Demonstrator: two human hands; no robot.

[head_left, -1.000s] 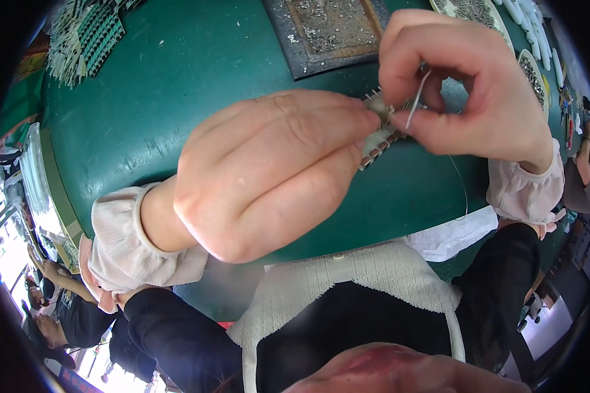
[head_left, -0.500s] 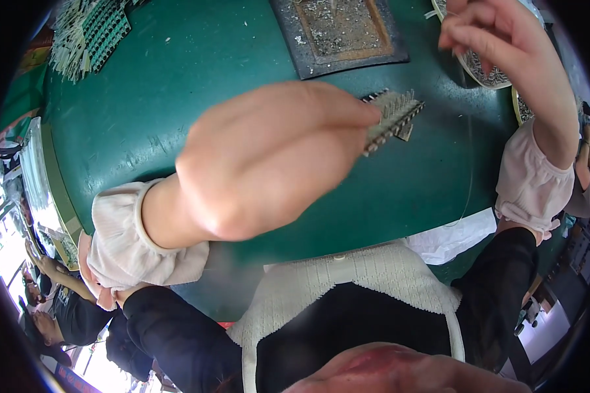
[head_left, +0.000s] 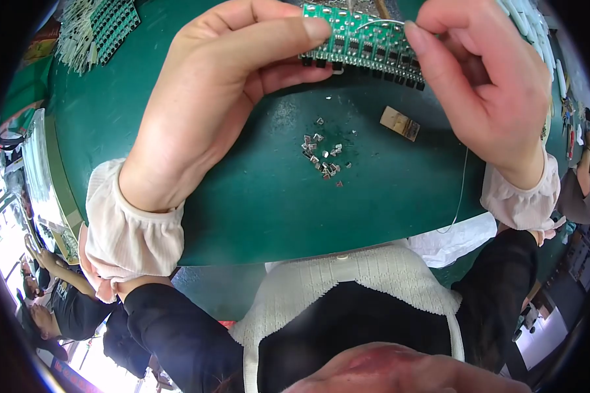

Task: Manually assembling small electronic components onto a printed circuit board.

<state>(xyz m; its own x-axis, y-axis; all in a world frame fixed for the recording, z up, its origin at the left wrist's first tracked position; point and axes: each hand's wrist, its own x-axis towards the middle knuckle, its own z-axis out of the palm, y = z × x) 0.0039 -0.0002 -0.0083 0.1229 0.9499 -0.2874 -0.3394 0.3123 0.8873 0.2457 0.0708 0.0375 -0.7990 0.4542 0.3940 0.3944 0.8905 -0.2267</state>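
Note:
A green circuit board (head_left: 367,42) with rows of small black chips is tilted up at the far middle of the table. My left hand (head_left: 223,78) grips its left end, thumb on the face and fingers beneath. Pinched in my right hand (head_left: 488,85) is a thin silvery wire (head_left: 380,21), whose end bends over the board's face. The wire also trails below that hand toward the table's near edge. Below the board lie several small shiny metal pieces (head_left: 324,157) and a small tan-and-dark block (head_left: 400,123).
More green boards (head_left: 116,29) with a bundle of pale strips (head_left: 78,39) lie at the far left. White tubes (head_left: 528,23) are at the far right. White sheeting (head_left: 452,241) hangs at the near edge. Other people sit at both sides.
My left hand has moved away from me and turned the board face up, uncovering the metal pieces. My right hand has come in from the far right to the board, with the wire.

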